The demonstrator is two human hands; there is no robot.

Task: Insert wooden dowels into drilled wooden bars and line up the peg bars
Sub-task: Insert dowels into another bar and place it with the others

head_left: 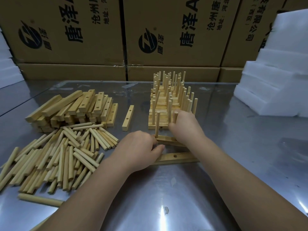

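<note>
Worked bar (pixel 168 141) lies flat on the counter (pixel 166 197), centre frame. Its long axis runs left-right, with the right end angled a little toward the camera. Left grip (pixel 140 150) has fingers and thumb curled on the bar's left end, pinching it. Right grip (pixel 185 126) is fisted round the held dowel (pixel 175 116), which stands upright over the bar's right part. The dowel's lower end is hidden by the hand, so I cannot tell whether it is in the hole. Seated dowel (pixel 157 124) stands vertical near the bar's left end.

Spare bar (pixel 180 158) lies just nearer the camera, also left-right, with one drilled hole facing up. Lone bar (pixel 128 117) lies apart, long axis front-to-back, holes up. Peg bars (pixel 170 100) are lined up in a row running away from the camera just behind the right grip, pegs pointing up. Bar pile (pixel 75 109) is at far left, its bars mostly running on a diagonal. Dowel pile (pixel 58 154) is in front of it, its dowels lying flat in mixed directions. Stray dowel (pixel 40 200) lies alone at the near left.

Cartons (pixel 70 30) are stacked behind the counter. Their print is turned sideways: a round logo, big "唐泽", "A", and small "沧州" and "地址". The right-hand carton shows "有限公司". White foam blocks (pixel 275 77) are stacked at the right.
</note>
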